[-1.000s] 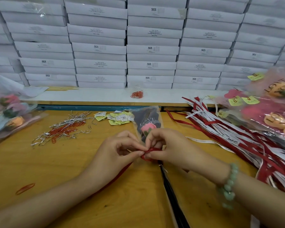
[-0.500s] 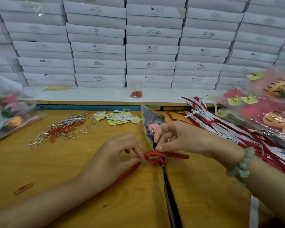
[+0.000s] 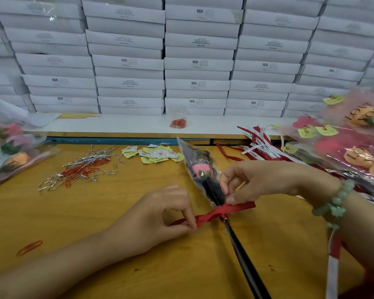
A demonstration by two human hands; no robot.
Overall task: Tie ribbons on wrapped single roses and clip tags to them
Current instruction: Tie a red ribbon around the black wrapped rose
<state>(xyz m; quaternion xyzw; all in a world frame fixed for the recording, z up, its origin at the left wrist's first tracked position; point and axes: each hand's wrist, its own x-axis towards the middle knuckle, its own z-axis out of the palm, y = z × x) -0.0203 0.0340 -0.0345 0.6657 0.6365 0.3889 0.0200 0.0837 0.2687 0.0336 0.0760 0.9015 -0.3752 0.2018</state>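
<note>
A single pink rose (image 3: 200,170) in a clear and black sleeve lies on the wooden table (image 3: 117,212), its black stem (image 3: 244,257) running toward me. A red ribbon (image 3: 222,211) is knotted round the sleeve's neck. My left hand (image 3: 153,216) pinches the ribbon's left end between thumb and fingers. My right hand (image 3: 257,180) pinches the ribbon's right end just beside the sleeve. Small yellow and white tags (image 3: 153,154) lie in a heap behind the rose.
Silver and red clips (image 3: 82,168) are scattered at the left. Red and white ribbons (image 3: 261,147) pile up at the right, next to wrapped roses (image 3: 352,145) with tags. More wrapped roses (image 3: 9,147) lie at the far left. White boxes (image 3: 194,61) are stacked behind.
My hands have drawn apart, pulling the ribbon ends outward and tightening the knot. The right hand has moved up and right beside the sleeve, which now lies tilted toward the left.
</note>
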